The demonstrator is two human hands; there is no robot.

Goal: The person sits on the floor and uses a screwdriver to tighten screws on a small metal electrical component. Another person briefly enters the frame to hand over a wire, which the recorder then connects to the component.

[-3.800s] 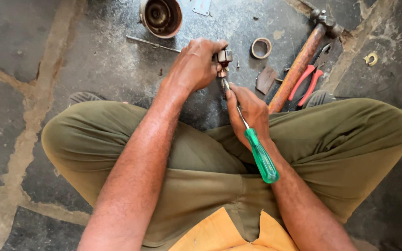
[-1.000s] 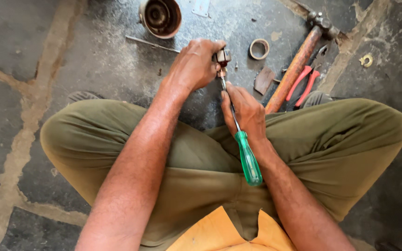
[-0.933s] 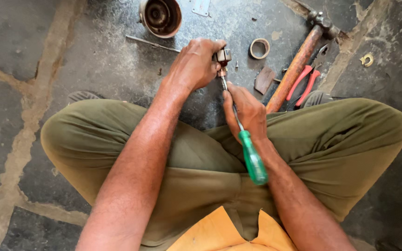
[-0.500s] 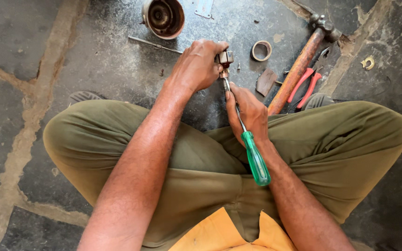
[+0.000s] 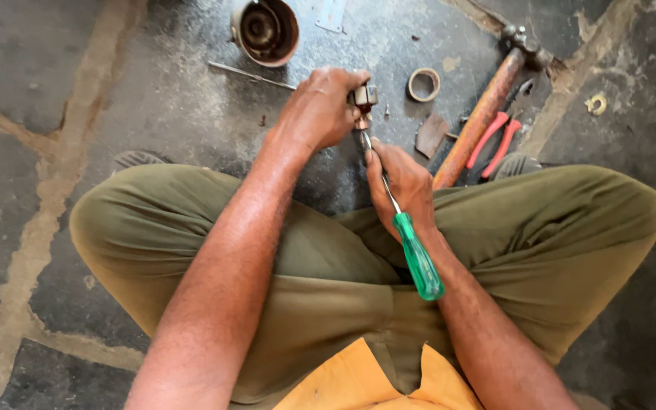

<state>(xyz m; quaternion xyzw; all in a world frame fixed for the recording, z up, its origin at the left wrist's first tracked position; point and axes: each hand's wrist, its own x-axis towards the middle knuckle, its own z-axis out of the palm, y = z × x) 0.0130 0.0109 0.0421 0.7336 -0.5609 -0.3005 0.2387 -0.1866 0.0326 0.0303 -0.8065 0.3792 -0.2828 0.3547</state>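
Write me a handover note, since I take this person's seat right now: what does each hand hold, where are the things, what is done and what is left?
Left hand: shut on small metal part.
Right hand: grips the shaft of green-handled screwdriver, tip at the part.
On the floor: hammer, red pliers, metal ring, round metal housing.
Done: tip seated at the part.
Left: unclear; the joint is hidden.

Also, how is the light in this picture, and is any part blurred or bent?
Head view: soft daylight, no hard glare; the green translucent screwdriver handle shines a little; the left hand and right hand are sharp, as is the small metal part; a dim shadow lies under the knees; the grey stone floor curves slightly at the edges, a wide-lens bend.
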